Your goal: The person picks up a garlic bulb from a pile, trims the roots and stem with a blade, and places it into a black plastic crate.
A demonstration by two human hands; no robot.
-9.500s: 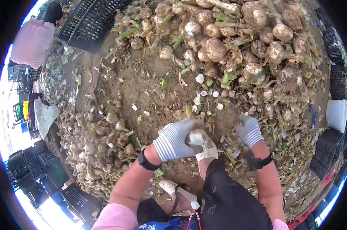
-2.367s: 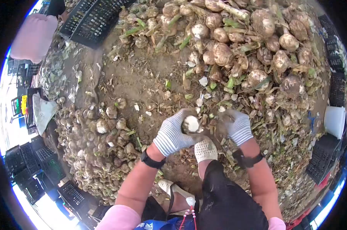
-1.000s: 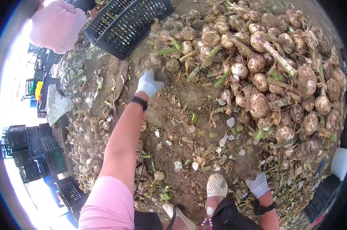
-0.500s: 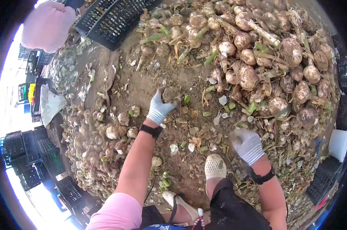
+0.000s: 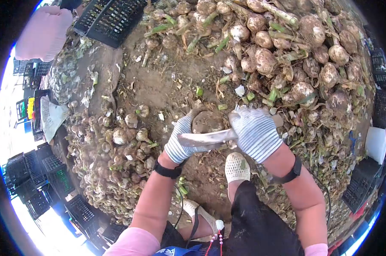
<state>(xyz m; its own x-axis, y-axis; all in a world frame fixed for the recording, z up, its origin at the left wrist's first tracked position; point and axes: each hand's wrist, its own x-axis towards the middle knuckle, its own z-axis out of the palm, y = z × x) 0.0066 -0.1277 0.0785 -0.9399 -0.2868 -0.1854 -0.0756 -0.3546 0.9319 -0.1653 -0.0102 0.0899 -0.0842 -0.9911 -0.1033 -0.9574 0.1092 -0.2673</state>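
Both my hands wear striped, pale gloves and meet in the middle of the view. My left hand (image 5: 182,136) is wrapped round a dirt-covered bulb (image 5: 208,122). My right hand (image 5: 254,130) is closed on the handle of a curved knife (image 5: 208,138), whose blade points left across the near side of the bulb. The handle's end (image 5: 278,120) sticks out to the right of the fist. Beyond my right hand lies a heap of soiled garlic-like bulbs with long stalks (image 5: 265,60).
Trimmed bulbs (image 5: 119,136) are piled at the left. A black crate (image 5: 109,21) stands at the top left, near another person in pink (image 5: 43,34). Stacked crates (image 5: 35,183) line the far left. My shoes (image 5: 237,167) are on the littered soil below my hands.
My right hand has moved up and left to meet my left hand, bringing the knife against the bulb. My left hand, with the bulb, has come slightly nearer to me.
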